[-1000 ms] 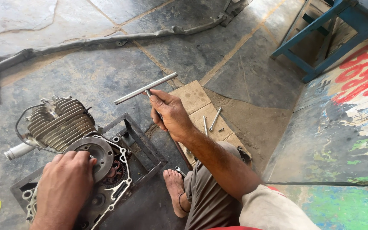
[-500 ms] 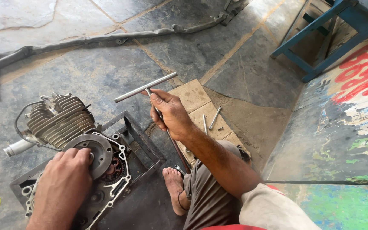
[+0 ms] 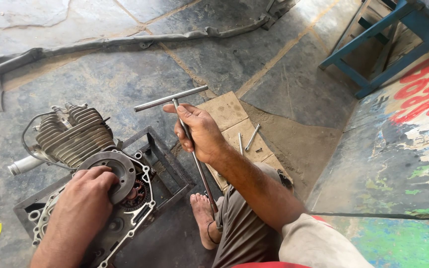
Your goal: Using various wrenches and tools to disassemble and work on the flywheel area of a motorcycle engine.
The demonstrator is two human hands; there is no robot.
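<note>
Right hand clamped on T-handle wrench shaft, raised beside engine; left hand pressed flat on round clutch plate: best keep plate steadied, seat socket square.

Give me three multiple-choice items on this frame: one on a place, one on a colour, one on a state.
1. Where does the left hand rest?
A. on the round metal disc of the engine
B. on the cardboard
C. on the stool

2. What colour is the stool frame at the upper right?
A. red
B. blue
C. yellow

3. How is the T-handle wrench held?
A. lying loose on the floor
B. gripped by its shaft in the right hand, crossbar uppermost
C. held by both hands

Key: 1 A, the fingers lie over the disc; 2 B, its legs and rails are blue; 3 B, only the right fist closes round the shaft below the crossbar.
</note>
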